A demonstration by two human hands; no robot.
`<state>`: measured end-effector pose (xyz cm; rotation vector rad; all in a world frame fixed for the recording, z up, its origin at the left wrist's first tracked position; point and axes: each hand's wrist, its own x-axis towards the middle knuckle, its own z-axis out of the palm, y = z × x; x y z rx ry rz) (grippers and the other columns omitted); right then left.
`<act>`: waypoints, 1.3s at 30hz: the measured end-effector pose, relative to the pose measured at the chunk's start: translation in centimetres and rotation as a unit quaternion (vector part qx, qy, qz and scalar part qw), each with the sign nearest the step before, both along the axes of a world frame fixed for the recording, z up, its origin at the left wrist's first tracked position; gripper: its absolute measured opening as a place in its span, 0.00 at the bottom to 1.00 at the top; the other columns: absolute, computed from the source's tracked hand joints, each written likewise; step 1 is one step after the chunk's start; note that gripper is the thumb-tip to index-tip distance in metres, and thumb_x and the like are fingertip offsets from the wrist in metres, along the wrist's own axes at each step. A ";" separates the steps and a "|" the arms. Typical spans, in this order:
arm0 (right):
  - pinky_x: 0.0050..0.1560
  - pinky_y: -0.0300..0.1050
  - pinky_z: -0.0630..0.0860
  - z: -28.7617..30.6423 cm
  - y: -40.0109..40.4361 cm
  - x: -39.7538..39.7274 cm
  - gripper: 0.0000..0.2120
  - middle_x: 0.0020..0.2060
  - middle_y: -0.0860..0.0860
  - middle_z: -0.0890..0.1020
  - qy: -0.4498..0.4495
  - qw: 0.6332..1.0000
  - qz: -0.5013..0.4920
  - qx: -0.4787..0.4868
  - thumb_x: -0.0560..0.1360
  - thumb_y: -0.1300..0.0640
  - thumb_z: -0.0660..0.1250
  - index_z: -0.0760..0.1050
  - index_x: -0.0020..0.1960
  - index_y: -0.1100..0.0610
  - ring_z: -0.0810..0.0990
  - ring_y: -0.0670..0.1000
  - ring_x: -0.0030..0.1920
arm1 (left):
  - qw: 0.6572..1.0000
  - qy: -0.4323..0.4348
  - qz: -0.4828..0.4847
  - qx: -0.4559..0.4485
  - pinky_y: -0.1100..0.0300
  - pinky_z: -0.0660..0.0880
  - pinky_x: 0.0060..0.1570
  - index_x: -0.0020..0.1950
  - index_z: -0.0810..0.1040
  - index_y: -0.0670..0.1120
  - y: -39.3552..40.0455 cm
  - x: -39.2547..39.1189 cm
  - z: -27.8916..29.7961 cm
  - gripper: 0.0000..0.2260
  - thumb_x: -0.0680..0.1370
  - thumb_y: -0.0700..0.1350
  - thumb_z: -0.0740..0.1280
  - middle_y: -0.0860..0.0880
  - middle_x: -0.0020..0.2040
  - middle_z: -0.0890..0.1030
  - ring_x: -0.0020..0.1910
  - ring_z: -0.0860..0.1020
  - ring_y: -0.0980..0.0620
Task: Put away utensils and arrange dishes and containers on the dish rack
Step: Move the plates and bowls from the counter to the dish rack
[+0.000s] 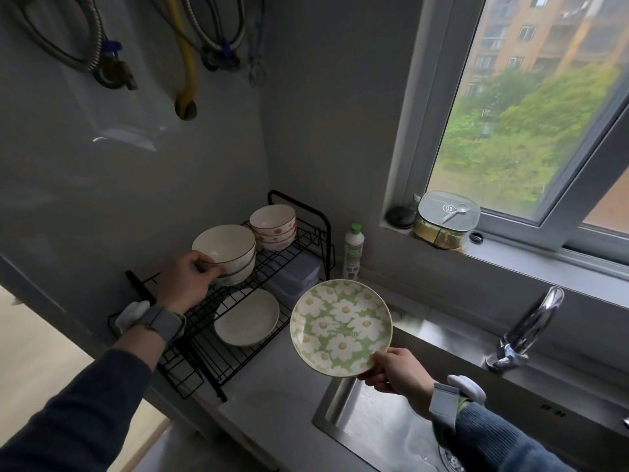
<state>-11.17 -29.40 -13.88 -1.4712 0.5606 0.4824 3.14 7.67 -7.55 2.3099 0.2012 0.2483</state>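
A black wire dish rack (308, 240) with two tiers stands in the counter's corner. On its upper tier, my left hand (189, 282) grips the near rim of a large white bowl (224, 245) that rests on another bowl. Behind it stands a stack of small patterned bowls (274, 226). A white plate (246, 316) lies on the lower tier beside a clear lidded container (294, 272). My right hand (396, 371) holds a green plate with white flowers (340, 327) by its lower edge, tilted up over the counter next to the sink.
A steel sink (381, 434) lies at the lower right with a chrome faucet (527, 328) behind it. A white bottle with a green cap (353, 252) stands by the rack. A lidded tin (446, 218) sits on the window sill. Hoses (185, 52) hang on the wall.
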 end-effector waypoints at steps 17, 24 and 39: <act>0.31 0.39 0.73 -0.1 2.0 0.2 0.13 0.37 0.63 0.85 0.002 1.000 0.009 0.007 0.78 0.66 0.57 0.78 0.54 0.70 0.77 0.49 0.26 | 0.992 0.078 -0.004 0.096 0.51 0.77 0.49 0.57 0.80 0.49 0.3 0.7 -1.4 0.21 0.71 0.60 0.76 0.44 0.56 0.83 0.56 0.81 0.42; 0.34 0.41 0.74 -0.4 2.7 0.1 0.14 0.41 0.66 0.85 0.000 1.000 0.015 0.006 0.78 0.66 0.57 0.79 0.54 0.70 0.77 0.50 0.27 | 0.986 -0.143 -0.030 0.083 0.53 0.76 0.54 0.55 0.78 0.49 -4.3 -7.0 0.6 0.17 0.72 0.53 0.77 0.49 0.56 0.78 0.57 0.76 0.50; 0.37 0.41 0.78 -1.8 4.4 -1.7 0.13 0.45 0.54 0.88 0.069 0.991 0.102 -0.044 0.79 0.58 0.61 0.78 0.58 0.62 0.83 0.50 0.38 | 0.874 0.382 -0.066 -0.294 0.59 0.74 0.33 0.58 0.79 0.43 -11.2 -13.9 -10.6 0.10 0.83 0.46 0.62 0.45 0.44 0.87 0.38 0.83 0.52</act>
